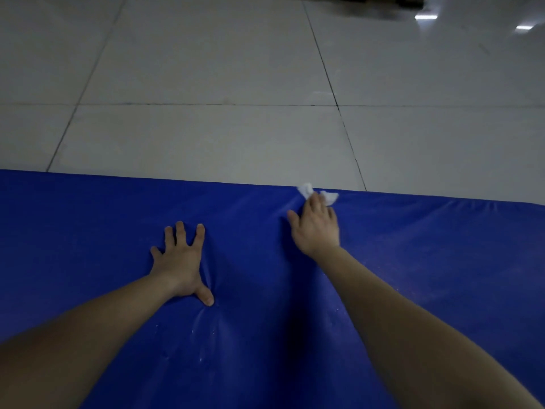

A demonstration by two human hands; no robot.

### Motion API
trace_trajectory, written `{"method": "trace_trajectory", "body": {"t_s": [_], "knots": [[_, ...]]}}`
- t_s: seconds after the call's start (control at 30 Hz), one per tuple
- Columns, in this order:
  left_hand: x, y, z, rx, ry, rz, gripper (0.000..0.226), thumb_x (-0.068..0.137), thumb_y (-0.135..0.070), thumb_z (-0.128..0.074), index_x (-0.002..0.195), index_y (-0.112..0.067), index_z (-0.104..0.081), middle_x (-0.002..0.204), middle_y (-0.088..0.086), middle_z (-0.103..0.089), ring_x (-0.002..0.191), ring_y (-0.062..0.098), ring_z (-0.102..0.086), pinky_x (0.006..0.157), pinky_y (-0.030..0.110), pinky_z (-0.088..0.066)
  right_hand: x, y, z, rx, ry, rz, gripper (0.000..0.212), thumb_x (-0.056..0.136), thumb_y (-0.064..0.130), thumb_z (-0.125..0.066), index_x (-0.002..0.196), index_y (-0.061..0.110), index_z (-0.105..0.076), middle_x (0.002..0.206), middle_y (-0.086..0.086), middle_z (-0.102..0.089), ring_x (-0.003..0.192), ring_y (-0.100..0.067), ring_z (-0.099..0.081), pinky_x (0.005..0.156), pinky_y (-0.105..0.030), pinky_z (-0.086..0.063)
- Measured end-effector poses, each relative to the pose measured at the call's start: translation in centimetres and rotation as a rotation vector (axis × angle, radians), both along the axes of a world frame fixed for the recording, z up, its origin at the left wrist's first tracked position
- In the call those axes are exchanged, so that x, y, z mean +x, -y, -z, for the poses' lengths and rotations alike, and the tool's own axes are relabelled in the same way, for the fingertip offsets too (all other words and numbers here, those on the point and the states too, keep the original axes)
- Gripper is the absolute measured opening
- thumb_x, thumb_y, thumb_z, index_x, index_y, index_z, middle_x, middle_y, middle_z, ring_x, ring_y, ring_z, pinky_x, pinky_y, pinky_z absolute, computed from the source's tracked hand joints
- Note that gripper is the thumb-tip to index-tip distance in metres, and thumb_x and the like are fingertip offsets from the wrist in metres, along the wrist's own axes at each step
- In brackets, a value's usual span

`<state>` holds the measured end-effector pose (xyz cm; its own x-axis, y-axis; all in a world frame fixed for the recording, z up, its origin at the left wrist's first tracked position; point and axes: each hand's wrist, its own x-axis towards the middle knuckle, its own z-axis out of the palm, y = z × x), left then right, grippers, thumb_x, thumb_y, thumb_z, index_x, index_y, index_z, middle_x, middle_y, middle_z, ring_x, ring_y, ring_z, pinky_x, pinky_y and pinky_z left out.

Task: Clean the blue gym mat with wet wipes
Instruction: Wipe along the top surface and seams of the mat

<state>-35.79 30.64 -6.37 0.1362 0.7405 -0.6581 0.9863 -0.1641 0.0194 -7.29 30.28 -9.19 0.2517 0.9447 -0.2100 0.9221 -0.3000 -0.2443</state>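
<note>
The blue gym mat (88,231) fills the lower half of the view, its far edge running across the middle. My left hand (180,261) lies flat on the mat with fingers spread, pressing a dent into the surface. My right hand (315,225) reaches to the mat's far edge and presses a crumpled white wet wipe (330,196) against it; the wipe sticks out past the fingertips on both sides. Small white specks dot the mat near me.
Beyond the mat lies a pale tiled floor (206,84) with dark grout lines. A dark object (383,1) sits at the top edge, far right, beside bright light reflections on the tiles.
</note>
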Motion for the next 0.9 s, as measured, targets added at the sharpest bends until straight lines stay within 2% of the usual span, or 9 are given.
{"method": "trace_trajectory", "body": {"t_s": [0.17, 0.23, 0.37, 0.5, 0.6, 0.67, 0.77, 0.9], "knots": [[0.2, 0.1, -0.2, -0.009, -0.006, 0.002, 0.174, 0.041, -0.070, -0.091, 0.150, -0.026, 0.037, 0.158, 0.017, 0.038, 0.149, 0.043, 0.028, 0.120, 0.067, -0.008, -5.7, -1.6, -0.2, -0.014, -0.061, -0.387, 0.072, 0.105, 0.053, -0.026, 0.158, 0.005, -0.017, 0.168, -0.003, -0.011, 0.155, -0.018, 0.000, 0.125, -0.048, -0.010], [0.1, 0.0, -0.1, -0.011, -0.002, 0.006, 0.174, 0.042, -0.070, -0.091, 0.150, -0.026, 0.037, 0.158, 0.018, 0.039, 0.148, 0.043, 0.028, 0.121, 0.067, -0.008, -4.6, -2.0, -0.4, -0.007, -0.049, -0.455, 0.067, 0.106, 0.051, -0.026, 0.157, 0.009, -0.023, 0.166, 0.000, -0.016, 0.154, -0.016, -0.006, 0.124, -0.048, -0.014], [-0.1, -0.1, 0.1, -0.021, 0.005, -0.007, 0.175, 0.041, -0.069, -0.092, 0.149, -0.027, 0.039, 0.157, 0.017, 0.041, 0.148, 0.041, 0.030, 0.121, 0.067, -0.005, 2.1, -1.6, -0.5, 0.026, 0.079, -0.303, 0.060, 0.105, 0.050, -0.029, 0.154, 0.015, -0.029, 0.161, 0.002, -0.025, 0.148, -0.018, -0.025, 0.119, -0.048, -0.021], [-0.1, -0.2, 0.3, -0.025, 0.008, -0.010, 0.176, 0.040, -0.069, -0.092, 0.149, -0.026, 0.039, 0.157, 0.017, 0.041, 0.147, 0.041, 0.032, 0.120, 0.068, -0.004, 8.5, 0.5, -0.5, -0.011, 0.163, -0.089, 0.058, 0.105, 0.050, -0.028, 0.151, 0.015, -0.033, 0.161, 0.001, -0.028, 0.147, -0.020, -0.028, 0.119, -0.052, -0.021], [-0.1, -0.1, 0.3, -0.029, 0.002, -0.008, 0.175, 0.041, -0.068, -0.092, 0.148, -0.026, 0.039, 0.156, 0.018, 0.042, 0.147, 0.042, 0.032, 0.120, 0.069, -0.004, 8.6, 0.6, -0.5, -0.030, 0.120, 0.070, 0.062, 0.104, 0.051, -0.031, 0.148, 0.007, -0.037, 0.159, -0.005, -0.032, 0.149, -0.023, -0.025, 0.119, -0.051, -0.023], [0.0, -0.1, 0.2, -0.041, -0.001, -0.006, 0.175, 0.042, -0.068, -0.093, 0.148, -0.025, 0.040, 0.156, 0.018, 0.042, 0.147, 0.043, 0.032, 0.119, 0.070, -0.005, 6.7, 0.0, -0.8, -0.012, 0.022, 0.121, 0.061, 0.103, 0.049, -0.035, 0.141, 0.002, -0.044, 0.153, -0.009, -0.038, 0.142, -0.028, -0.035, 0.116, -0.050, -0.029], [0.1, -0.2, 0.1, -0.041, -0.014, -0.003, 0.174, 0.044, -0.066, -0.093, 0.149, -0.024, 0.039, 0.156, 0.019, 0.042, 0.147, 0.043, 0.032, 0.119, 0.070, -0.005, 1.8, -0.1, -1.3, 0.049, -0.066, 0.001, 0.049, 0.104, 0.042, -0.041, 0.128, 0.002, -0.052, 0.147, -0.010, -0.045, 0.123, -0.032, -0.050, 0.107, -0.044, -0.037], [0.1, -0.1, 0.0, -0.041, -0.025, 0.002, 0.172, 0.047, -0.065, -0.092, 0.149, -0.023, 0.039, 0.156, 0.020, 0.041, 0.147, 0.044, 0.031, 0.119, 0.070, -0.006, -5.0, 0.1, -2.0, 0.098, -0.221, -0.226, 0.034, 0.104, 0.033, -0.044, 0.121, 0.006, -0.054, 0.129, -0.010, -0.058, 0.109, -0.033, -0.056, 0.095, -0.041, -0.042]]}}
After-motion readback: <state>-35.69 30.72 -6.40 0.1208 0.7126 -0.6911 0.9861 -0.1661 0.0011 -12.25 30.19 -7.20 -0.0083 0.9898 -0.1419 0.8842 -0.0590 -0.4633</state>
